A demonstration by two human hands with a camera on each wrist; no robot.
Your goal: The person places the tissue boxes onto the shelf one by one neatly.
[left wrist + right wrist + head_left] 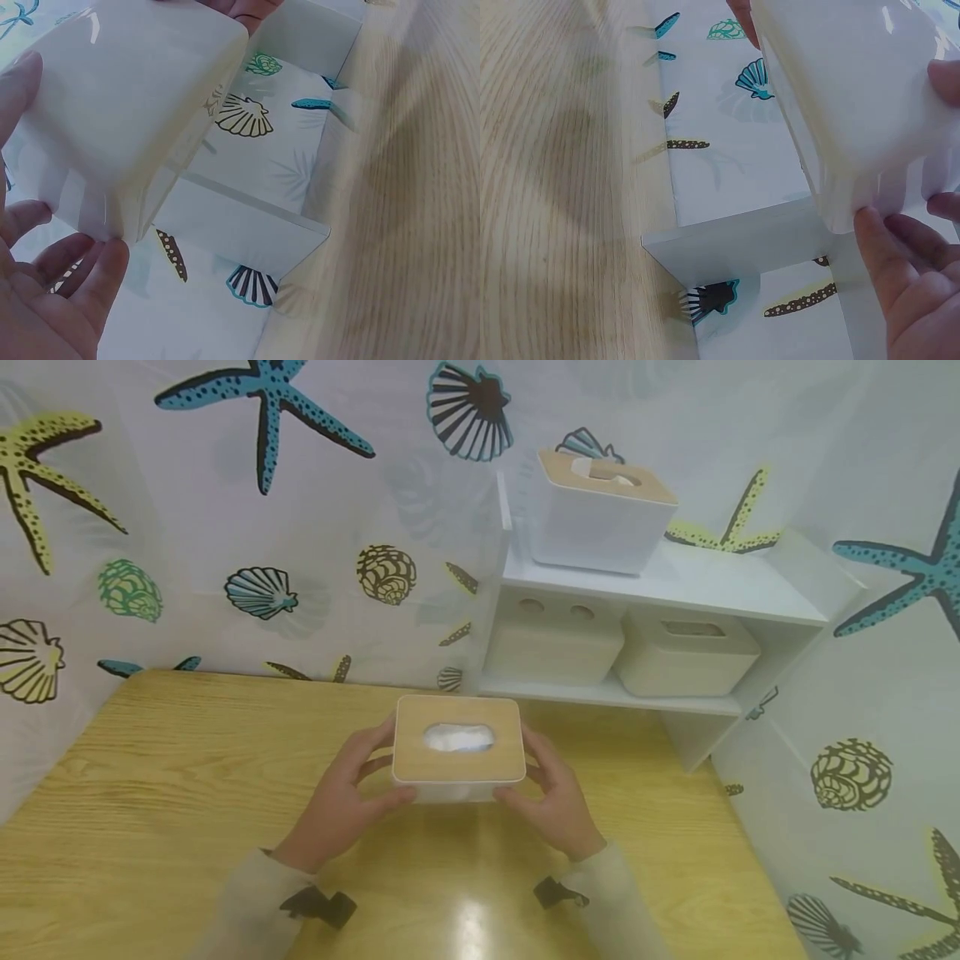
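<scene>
A white tissue box (pixel 459 739) with a wood-look lid and an oval slot is held up between both hands, above the table. White tissue (pixel 459 737) shows in the slot. My left hand (pixel 348 797) grips its left end, thumb at the near lower corner and fingers along the side. On the opposite end my right hand (pixel 551 797) grips it the same way. In the left wrist view the box's smooth white body (pixel 127 82) fills the upper left, fingertips pressed to its side. The right wrist view shows the white body (pixel 862 90) with fingertips on its edge.
A white two-tier shelf (pixel 660 589) stands at the back right of the wooden table (pixel 187 827). Another wood-lidded tissue box (pixel 603 518) sits on its top tier. Below are a cream box (pixel 555 647) with two round holes and a cream box (pixel 690 656) with a slot.
</scene>
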